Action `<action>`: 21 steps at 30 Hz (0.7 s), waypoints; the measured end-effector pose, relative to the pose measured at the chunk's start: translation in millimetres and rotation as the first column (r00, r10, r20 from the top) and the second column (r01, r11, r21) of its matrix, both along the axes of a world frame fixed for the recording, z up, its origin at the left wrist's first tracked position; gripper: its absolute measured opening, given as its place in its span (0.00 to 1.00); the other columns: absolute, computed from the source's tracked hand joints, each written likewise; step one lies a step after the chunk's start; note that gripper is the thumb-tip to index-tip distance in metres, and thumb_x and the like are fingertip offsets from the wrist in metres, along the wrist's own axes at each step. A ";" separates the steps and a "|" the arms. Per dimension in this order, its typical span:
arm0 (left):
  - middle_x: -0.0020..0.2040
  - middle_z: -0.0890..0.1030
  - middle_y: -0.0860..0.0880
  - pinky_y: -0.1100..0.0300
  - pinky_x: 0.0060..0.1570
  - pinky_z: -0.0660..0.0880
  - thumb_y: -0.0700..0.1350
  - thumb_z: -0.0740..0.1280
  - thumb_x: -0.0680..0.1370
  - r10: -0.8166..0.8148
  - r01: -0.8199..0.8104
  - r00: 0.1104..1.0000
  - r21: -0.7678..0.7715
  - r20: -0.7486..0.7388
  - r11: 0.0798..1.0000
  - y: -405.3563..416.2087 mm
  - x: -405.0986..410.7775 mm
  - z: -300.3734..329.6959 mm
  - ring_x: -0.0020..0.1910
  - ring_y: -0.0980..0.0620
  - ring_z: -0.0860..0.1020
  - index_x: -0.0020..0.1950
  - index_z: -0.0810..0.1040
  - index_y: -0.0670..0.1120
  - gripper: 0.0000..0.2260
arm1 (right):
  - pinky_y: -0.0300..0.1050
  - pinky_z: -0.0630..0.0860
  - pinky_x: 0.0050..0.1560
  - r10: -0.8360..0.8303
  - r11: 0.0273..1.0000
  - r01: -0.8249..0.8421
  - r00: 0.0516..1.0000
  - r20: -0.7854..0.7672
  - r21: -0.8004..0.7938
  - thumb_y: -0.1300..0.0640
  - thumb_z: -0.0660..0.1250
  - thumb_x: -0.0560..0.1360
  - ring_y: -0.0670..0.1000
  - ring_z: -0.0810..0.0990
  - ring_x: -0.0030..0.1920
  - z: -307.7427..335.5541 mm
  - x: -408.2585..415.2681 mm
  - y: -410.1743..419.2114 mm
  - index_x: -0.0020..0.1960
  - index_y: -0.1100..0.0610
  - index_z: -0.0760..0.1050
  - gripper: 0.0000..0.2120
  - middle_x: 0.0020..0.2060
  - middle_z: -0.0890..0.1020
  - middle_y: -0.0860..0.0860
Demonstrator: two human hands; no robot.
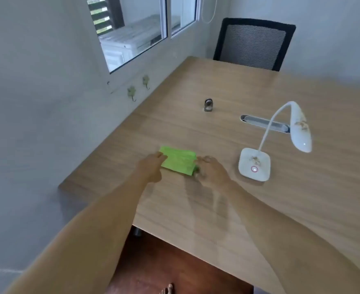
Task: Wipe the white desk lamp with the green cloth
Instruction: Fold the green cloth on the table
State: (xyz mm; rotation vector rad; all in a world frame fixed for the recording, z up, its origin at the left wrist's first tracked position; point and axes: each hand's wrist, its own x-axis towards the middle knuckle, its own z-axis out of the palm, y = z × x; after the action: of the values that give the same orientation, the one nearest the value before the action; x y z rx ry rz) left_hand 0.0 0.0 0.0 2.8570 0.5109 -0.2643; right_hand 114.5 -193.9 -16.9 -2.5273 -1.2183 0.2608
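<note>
A folded green cloth (178, 161) lies on the wooden desk (249, 209), between my two hands. My left hand (151, 166) pinches the cloth's left edge with its fingertips. My right hand (212, 169) is blurred and curls over the cloth's right edge, touching it. The white desk lamp (254, 164) stands to the right of my hands, apart from them. It has a square base with a round button, a thin bent neck and a long head (301, 128) that hangs over the desk. Brownish smudges show on the base and the head.
A small metal ring-shaped object (208, 104) stands further back on the desk. A grey cable slot (264, 123) is set into the desktop behind the lamp. A black mesh chair (253, 44) stands at the far end. The wall and window run along the left.
</note>
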 end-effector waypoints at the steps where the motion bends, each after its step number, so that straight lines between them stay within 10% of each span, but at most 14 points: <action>1: 0.77 0.60 0.48 0.52 0.72 0.66 0.38 0.63 0.73 -0.012 0.012 1.000 0.005 -0.019 1.000 1.8 0.4 -1.5 0.75 0.47 0.62 0.76 0.60 0.48 0.31 | 0.51 0.63 0.72 0.031 0.999 -0.031 0.999 -0.009 -0.036 0.58 0.64 0.71 0.60 0.67 0.70 -1.7 -1.9 5.3 0.67 0.57 0.69 0.24 0.69 0.71 0.57; 11: 0.74 0.66 0.48 0.53 0.70 0.68 0.35 0.61 0.72 -0.045 0.046 0.998 -0.027 0.032 0.999 23.7 23.2 -32.3 0.73 0.47 0.65 0.73 0.65 0.47 0.29 | 0.46 0.61 0.73 -0.007 0.998 -0.001 0.992 -0.128 -0.058 0.57 0.66 0.73 0.53 0.64 0.72 -21.2 1.1 18.6 0.70 0.57 0.65 0.27 0.72 0.67 0.54; 21: 0.60 0.76 0.40 0.51 0.58 0.73 0.37 0.60 0.73 -0.003 0.014 0.984 -0.058 0.176 0.998 24.2 33.6 -18.6 0.61 0.40 0.73 0.61 0.75 0.40 0.16 | 0.49 0.72 0.52 -0.218 0.949 0.252 0.959 -0.181 0.189 0.65 0.60 0.75 0.62 0.78 0.51 -10.4 1.6 30.3 0.55 0.64 0.76 0.11 0.51 0.82 0.63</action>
State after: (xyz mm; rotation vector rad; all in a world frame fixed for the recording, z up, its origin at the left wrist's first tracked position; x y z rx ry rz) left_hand 33.6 24.2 -18.6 2.7907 0.4479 -0.0264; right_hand 116.0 -163.6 -27.4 -2.3869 -0.8272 0.2547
